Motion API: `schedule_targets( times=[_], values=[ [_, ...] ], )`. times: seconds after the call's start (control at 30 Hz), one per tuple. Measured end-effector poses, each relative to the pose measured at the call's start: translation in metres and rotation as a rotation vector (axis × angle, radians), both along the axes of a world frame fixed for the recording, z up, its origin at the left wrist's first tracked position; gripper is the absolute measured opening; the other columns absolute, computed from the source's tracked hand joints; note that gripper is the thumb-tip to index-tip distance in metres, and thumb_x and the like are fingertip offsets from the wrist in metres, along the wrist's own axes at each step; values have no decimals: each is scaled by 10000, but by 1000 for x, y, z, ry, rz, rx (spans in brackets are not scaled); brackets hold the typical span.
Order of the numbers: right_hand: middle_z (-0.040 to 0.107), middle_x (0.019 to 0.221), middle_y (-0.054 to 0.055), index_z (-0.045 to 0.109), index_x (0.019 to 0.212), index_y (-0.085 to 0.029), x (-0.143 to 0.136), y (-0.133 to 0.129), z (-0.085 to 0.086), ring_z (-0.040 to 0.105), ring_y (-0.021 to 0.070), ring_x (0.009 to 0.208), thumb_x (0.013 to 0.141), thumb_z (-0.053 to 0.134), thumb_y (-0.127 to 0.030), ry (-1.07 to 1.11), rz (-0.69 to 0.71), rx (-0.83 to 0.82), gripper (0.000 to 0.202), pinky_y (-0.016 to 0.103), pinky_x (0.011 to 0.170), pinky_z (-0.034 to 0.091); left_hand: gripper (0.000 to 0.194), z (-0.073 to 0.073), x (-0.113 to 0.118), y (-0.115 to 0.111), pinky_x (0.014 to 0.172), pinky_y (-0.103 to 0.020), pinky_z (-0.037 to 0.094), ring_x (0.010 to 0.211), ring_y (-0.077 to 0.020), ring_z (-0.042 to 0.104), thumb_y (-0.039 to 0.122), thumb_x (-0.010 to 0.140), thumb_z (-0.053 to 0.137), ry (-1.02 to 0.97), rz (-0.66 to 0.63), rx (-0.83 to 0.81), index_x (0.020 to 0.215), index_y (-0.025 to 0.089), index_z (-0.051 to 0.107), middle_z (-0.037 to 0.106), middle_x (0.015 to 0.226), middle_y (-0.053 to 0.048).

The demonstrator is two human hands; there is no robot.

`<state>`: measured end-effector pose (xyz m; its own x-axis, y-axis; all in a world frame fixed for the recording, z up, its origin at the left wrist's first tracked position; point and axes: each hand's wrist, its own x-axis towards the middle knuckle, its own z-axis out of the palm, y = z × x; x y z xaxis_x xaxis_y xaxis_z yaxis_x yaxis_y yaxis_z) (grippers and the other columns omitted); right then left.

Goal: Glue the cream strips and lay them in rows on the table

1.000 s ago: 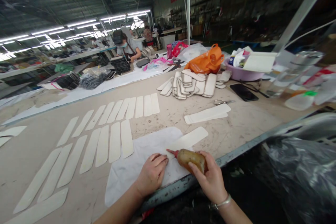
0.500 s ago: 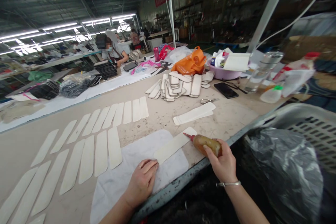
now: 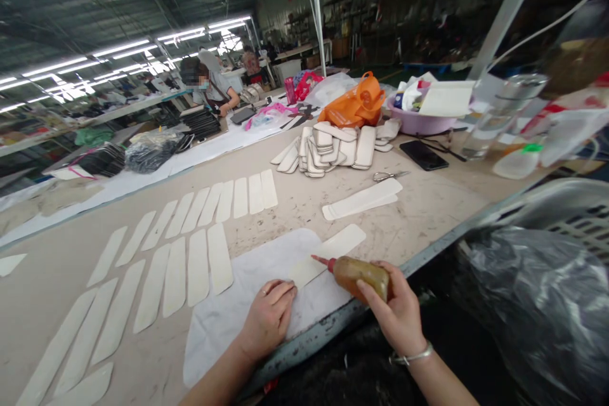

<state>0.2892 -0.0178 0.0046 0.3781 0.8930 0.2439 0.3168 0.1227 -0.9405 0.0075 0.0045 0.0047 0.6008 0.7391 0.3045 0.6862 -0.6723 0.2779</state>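
Note:
My right hand (image 3: 397, 311) is wrapped round a bottle (image 3: 361, 278) of amber liquid, its red nozzle tip over the middle of a long cream strip (image 3: 340, 245). That strip lies slantwise on a white cloth (image 3: 242, 279) at the table's near edge. The fingers of my left hand (image 3: 272, 314) are pressed together on the strip's near left end. Rows of similar cream strips (image 3: 175, 276) lie flat to the left. Behind the cloth rest a few overlapping strips (image 3: 361, 198).
Scissors (image 3: 387, 176), a black phone (image 3: 423, 155) and a heap of edged pieces (image 3: 328, 149) lie farther back, near an orange bag (image 3: 354, 104) and a purple basin (image 3: 421, 122). A plastic basket (image 3: 571, 203) stands at right. Another person (image 3: 212, 85) sits across the table.
My right hand has brought the bottle's nozzle from the strip's far right end back to its middle. My left hand still rests on the near end. The camera view has shifted slightly.

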Motion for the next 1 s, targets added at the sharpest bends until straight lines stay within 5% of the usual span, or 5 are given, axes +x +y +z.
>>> schedule_targets(
  times=[0.17, 0.53, 1.0],
  values=[
    [621, 1057, 89, 521, 1110, -210, -25, -2, -1, 610, 243, 938, 776, 660, -402, -36, 165, -32, 409, 404, 845, 522, 333, 3, 2, -1, 952, -418, 489, 1030, -214, 553, 97, 868, 444, -13, -2, 10, 1156, 142, 603, 634, 1131, -107],
    [635, 990, 72, 519, 1088, -211, -17, -16, 6, 614, 230, 872, 786, 638, -428, -84, 191, -85, 390, 358, 772, 530, 351, 4, 1, -1, 935, -430, 505, 1008, -215, 579, 99, 872, 419, -6, 1, 19, 1161, 155, 608, 645, 1111, -111],
    [644, 925, 47, 569, 1022, -214, 53, 3, 3, 615, 236, 808, 724, 652, -555, -143, -228, -132, 460, 387, 765, 508, 321, 0, 1, 0, 916, -405, 523, 1006, -204, 586, 108, 873, 445, -32, 2, 64, 1137, 165, 618, 647, 1110, -100]
  ],
)
